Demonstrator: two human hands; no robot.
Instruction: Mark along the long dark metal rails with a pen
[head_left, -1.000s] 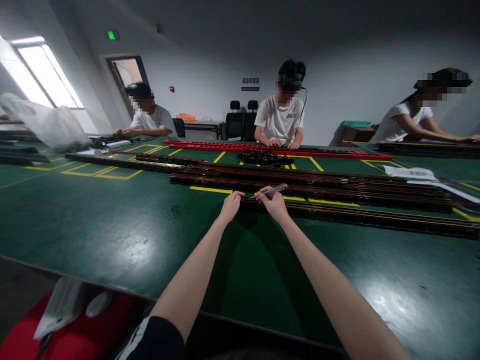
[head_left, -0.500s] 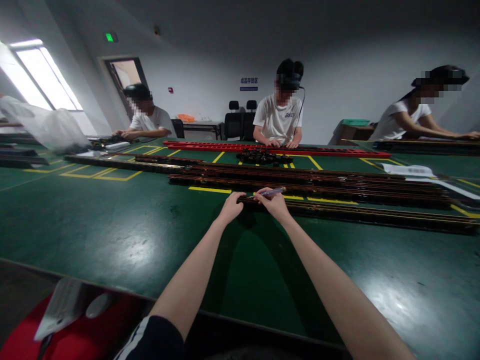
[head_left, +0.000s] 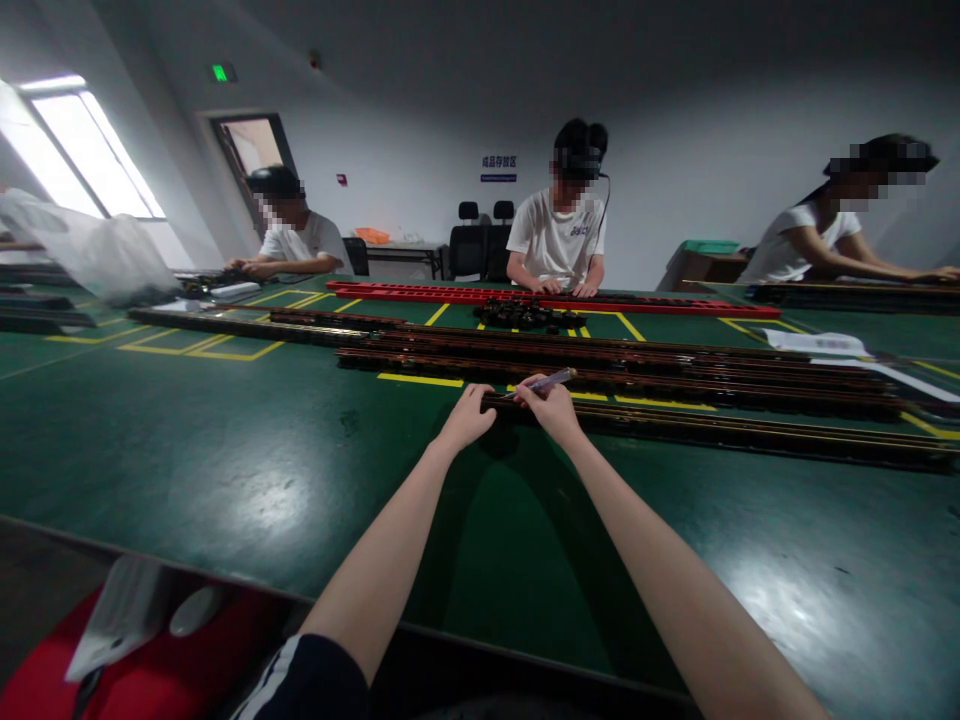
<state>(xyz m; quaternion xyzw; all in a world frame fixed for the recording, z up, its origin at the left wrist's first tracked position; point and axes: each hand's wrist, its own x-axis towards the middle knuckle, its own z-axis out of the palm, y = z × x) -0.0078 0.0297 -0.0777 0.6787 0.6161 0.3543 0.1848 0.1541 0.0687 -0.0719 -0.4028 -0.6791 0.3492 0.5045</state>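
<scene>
Long dark strips [head_left: 735, 428] with thin gold-coloured edges lie as a bundle on the green table, running off to the right. My left hand [head_left: 466, 420] is closed around their left end, thumb in front and fingers over the top. In my right hand [head_left: 553, 412] is a slim pen-like tool [head_left: 553, 381] with a pale, see-through handle. Its thin tip points left and down towards the strips, close to my left hand. Whether the tip touches them I cannot tell.
Behind lies a wider stack of dark strips [head_left: 525, 358]. Further back are a heap of small black parts [head_left: 525, 314] and red rails [head_left: 420, 293], where a person [head_left: 559, 240] works. Papers [head_left: 814, 342] lie right; a plastic bag [head_left: 124, 260] stands left. The table edge [head_left: 225, 578] is near me.
The pen-like tool and my right hand have shifted slightly right. My left hand has moved a little to the right and keeps its place at the strips' end.
</scene>
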